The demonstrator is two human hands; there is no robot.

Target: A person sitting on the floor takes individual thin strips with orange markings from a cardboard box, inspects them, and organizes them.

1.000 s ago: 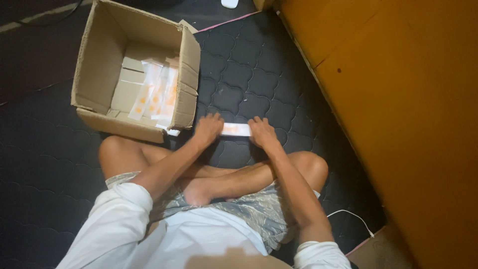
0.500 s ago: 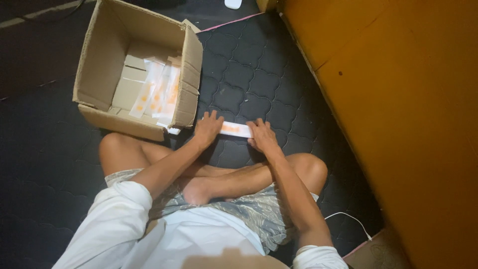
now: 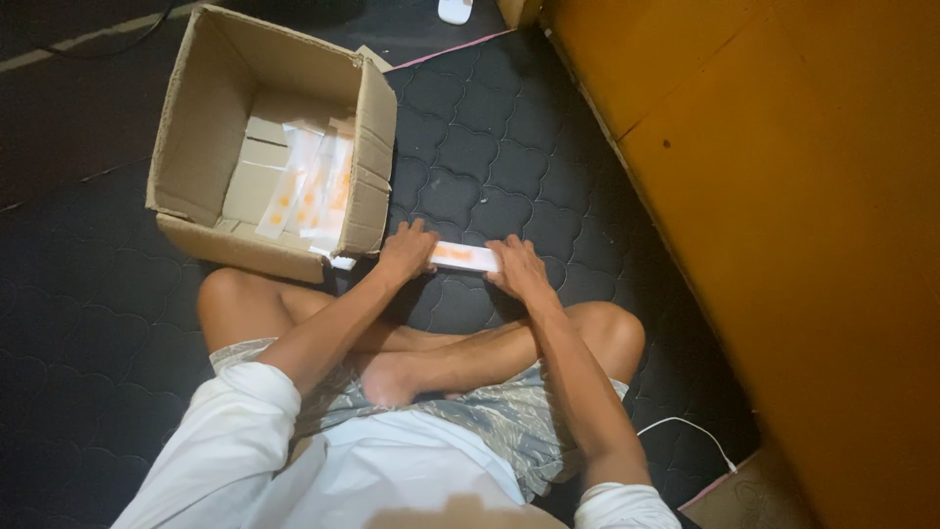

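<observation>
1. Cardboard box (image 3: 211, 147) stands open, far left, with similar packets inside.
2. My left hand (image 3: 406, 252) grips the white-and-orange packet (image 3: 466, 257) at its left end.
3. Packet lies on the dark mat (image 3: 490, 167) — long axis left to right.
4. My right hand (image 3: 517, 268) clasps its right end.

So the floor is covered with a dark quilted mat (image 3: 490, 147). An open cardboard box (image 3: 196, 127) sits on it just beyond the left hand (image 3: 406, 255), with a small white-and-orange pack (image 3: 465, 257) lying flat between that hand and the right hand (image 3: 519, 274). A white cable (image 3: 685, 431) trails well behind the right hand, near the orange wall (image 3: 783, 196).
</observation>
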